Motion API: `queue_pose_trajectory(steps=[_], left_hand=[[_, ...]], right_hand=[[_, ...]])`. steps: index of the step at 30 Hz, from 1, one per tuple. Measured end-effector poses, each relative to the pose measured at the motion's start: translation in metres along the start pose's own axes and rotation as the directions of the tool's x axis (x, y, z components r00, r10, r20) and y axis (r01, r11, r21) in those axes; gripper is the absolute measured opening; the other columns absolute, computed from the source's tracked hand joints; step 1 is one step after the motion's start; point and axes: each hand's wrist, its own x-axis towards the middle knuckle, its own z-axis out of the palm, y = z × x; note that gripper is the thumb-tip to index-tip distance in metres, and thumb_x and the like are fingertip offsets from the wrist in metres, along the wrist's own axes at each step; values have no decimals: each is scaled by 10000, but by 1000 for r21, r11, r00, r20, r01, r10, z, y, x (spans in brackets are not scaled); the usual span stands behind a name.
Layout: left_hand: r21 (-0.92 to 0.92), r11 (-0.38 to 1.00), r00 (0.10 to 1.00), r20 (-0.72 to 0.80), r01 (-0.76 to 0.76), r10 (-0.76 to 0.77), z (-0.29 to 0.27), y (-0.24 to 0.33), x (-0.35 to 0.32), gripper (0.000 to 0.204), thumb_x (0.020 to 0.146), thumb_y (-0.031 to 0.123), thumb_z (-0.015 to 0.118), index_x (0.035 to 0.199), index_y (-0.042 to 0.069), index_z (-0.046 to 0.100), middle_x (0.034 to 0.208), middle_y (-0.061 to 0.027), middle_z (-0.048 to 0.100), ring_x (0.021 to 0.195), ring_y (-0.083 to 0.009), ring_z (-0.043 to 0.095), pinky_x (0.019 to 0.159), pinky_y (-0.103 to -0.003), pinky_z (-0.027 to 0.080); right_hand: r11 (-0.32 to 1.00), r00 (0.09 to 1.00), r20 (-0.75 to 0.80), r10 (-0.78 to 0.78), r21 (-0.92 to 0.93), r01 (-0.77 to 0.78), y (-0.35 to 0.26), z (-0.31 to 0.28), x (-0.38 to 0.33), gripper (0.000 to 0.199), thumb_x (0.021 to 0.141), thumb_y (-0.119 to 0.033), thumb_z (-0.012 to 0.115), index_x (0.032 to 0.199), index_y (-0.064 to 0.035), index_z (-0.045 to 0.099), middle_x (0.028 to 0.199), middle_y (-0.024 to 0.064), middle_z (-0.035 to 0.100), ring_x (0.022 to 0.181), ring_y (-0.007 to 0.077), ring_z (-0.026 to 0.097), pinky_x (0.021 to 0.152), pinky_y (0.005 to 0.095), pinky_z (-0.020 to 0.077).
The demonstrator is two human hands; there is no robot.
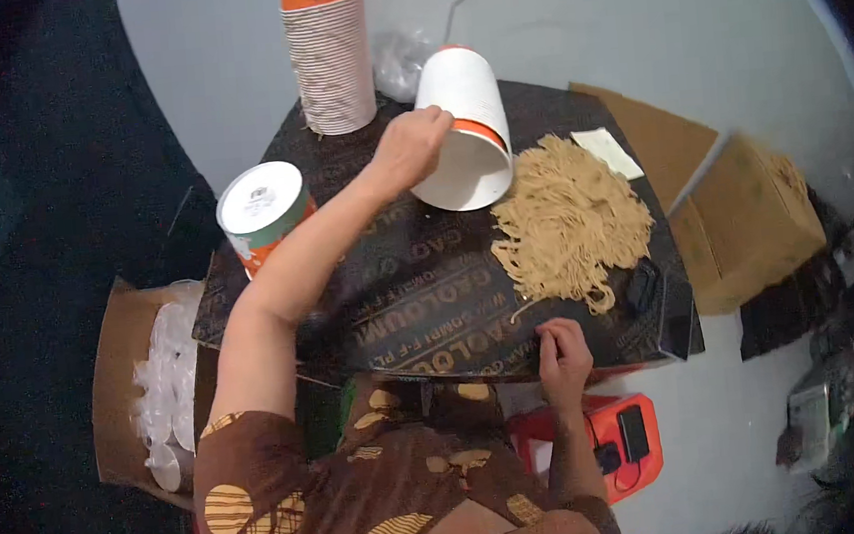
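Note:
My left hand (416, 149) reaches across the black table and pinches the rim of a white paper cup with an orange band (466, 168). The cup lies tilted with its mouth toward me, nested with at least one more white cup (457, 82) behind it. To the right sits a loose heap of tan strands (574, 220), like noodles or thin rubber bands; I cannot tell which. Over the table's near edge, below the heap, my right hand (564, 357) has its fingers curled in; whatever they may hold is hidden.
A tall stack of cups (333, 69) rises at the back left; a lidded orange-and-green tub (261, 200) stands left, beside my forearm. Clear plastic lies behind the cups. A carton of plastic-wrapped pieces (115, 382) is at left, cardboard boxes (744, 222) at right, a red stool (651, 440) below.

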Motion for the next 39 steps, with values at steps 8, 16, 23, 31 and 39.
queue_pose_trajectory(steps=[8,16,23,31,39], left_hand=[[-60,998,983,184,7,4,-51,35,-18,282,801,12,566,1076,40,507,1026,-182,668,749,-327,681,583,-404,539],[-314,917,966,153,246,-207,-112,65,-61,404,796,-39,563,1192,42,553,991,-190,669,856,-359,672,702,-417,543],[-384,562,664,587,733,-464,-136,58,-69,277,874,26,507,1096,-59,650,888,-242,691,825,-276,706,740,-366,528],[-391,496,609,672,775,-422,-145,60,-65,291,880,3,503,1123,-58,651,900,-198,709,801,-207,693,744,-331,533],[-196,905,901,303,379,-311,-148,64,-62,271,862,140,669,1071,-32,673,1007,-150,679,936,-302,634,851,-385,488]], right_hand=[[999,992,116,-46,9,45,7,-17,18,125,852,12,629,969,-26,654,949,140,623,856,308,621,759,359,510],[928,860,392,-327,-39,371,22,1,58,200,750,-17,707,929,-40,619,943,145,551,943,359,534,830,439,445],[881,829,457,-323,-176,440,20,13,62,122,789,-17,644,868,-25,551,902,162,525,875,363,495,781,432,406],[821,791,355,-499,-97,562,-39,5,26,118,793,-103,613,870,-61,534,867,118,511,878,332,509,829,467,377],[919,861,388,-330,340,199,-99,-12,-1,53,822,-26,607,843,-35,559,874,136,560,824,318,574,729,405,477]])
